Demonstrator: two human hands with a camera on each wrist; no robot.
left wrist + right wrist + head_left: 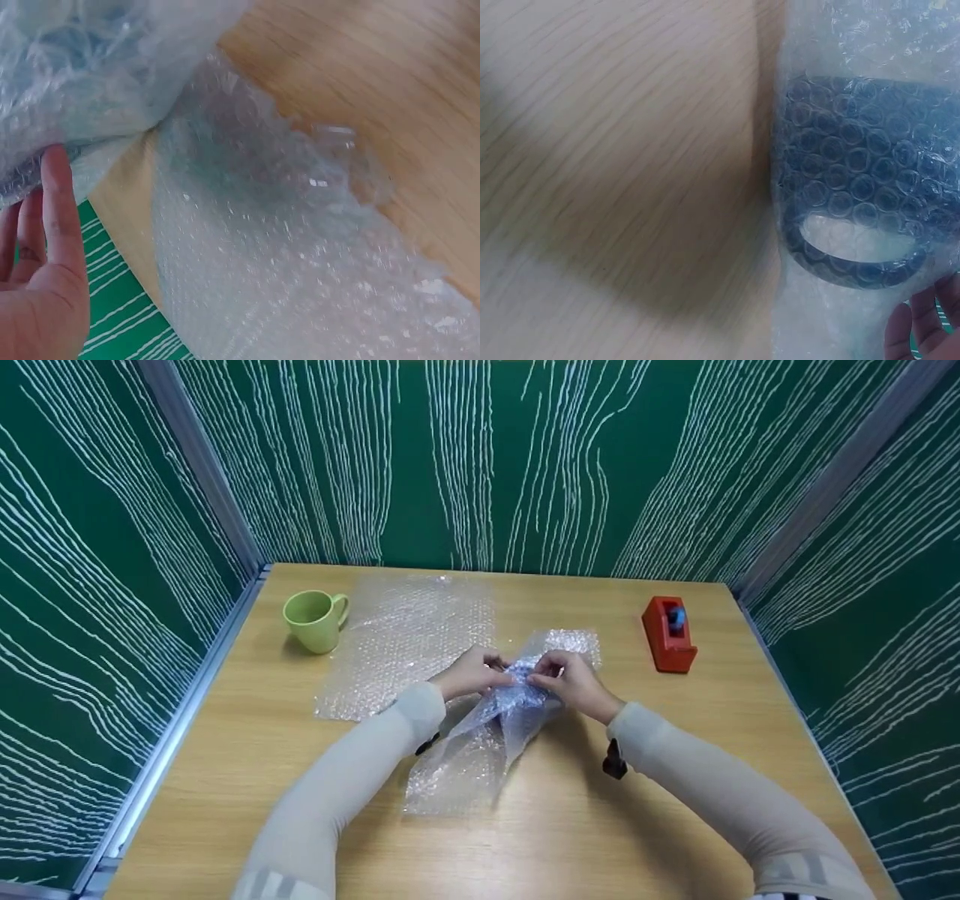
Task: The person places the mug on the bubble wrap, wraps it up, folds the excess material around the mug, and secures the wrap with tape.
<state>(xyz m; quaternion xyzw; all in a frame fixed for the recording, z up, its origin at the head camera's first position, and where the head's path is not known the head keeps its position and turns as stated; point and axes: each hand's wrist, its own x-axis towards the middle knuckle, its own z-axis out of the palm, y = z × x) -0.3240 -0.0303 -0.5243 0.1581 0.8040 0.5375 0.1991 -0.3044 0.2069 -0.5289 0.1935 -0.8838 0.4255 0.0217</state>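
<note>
A dark blue mug [866, 154] with a looped handle shows through a sheet of bubble wrap [457, 776] folded around it, at the middle of the table. My left hand [474, 671] pinches the wrap from the left, near its top. In the left wrist view, the fingers [61, 214] of that hand lie along the wrap's edge. From the right, my right hand [574, 682] pinches the same wrap between thumb and fingers, close to the left hand. Loose ends of the sheet stick out toward the front and the back right.
A second sheet of bubble wrap [420, 619] lies flat at the back left. Beside it stands a light green mug [311, 624]. On the right of the wooden table [720, 720] is a red tape dispenser [667, 641]. Green panels enclose the table's back and sides.
</note>
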